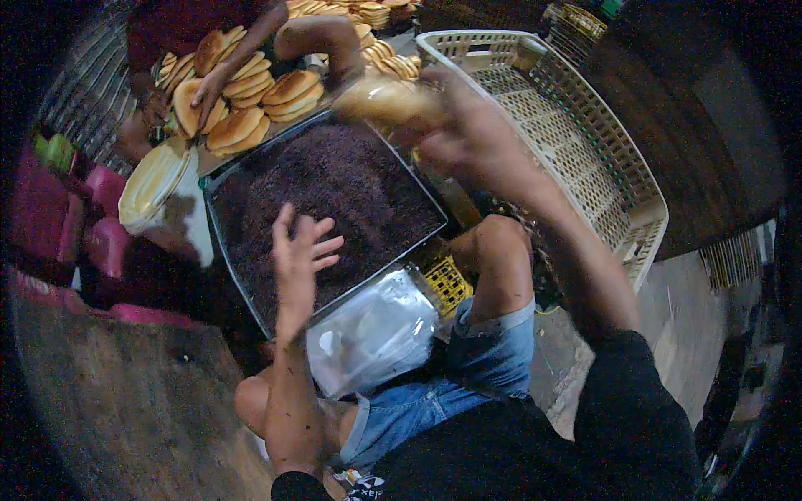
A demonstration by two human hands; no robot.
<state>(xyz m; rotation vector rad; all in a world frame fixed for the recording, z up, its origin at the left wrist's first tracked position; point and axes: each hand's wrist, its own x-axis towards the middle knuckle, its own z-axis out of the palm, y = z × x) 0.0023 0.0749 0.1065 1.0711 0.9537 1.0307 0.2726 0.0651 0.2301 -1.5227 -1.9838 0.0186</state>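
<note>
My left hand [301, 250] hovers over a square metal tray [242, 311] filled with dark brown crumbly bits [334, 179]. Its fingers are spread and nothing is in them. Past the tray's far right corner, my right hand [455, 125] is smeared by motion. It grips a golden-brown bread bun [386, 100], also blurred, perhaps with clear wrapping around it. A stack of clear plastic bags [376, 330] lies against the tray's near edge, just above my lap.
Piled flat buns [242, 88] lie beyond the tray. A co-worker's hand [213, 88] rests on one, at the far left. A tub with pale yellow content [154, 184] stands left of the tray. At right is a large cream plastic crate [576, 142]; a yellow crate [447, 284] shows by my knee.
</note>
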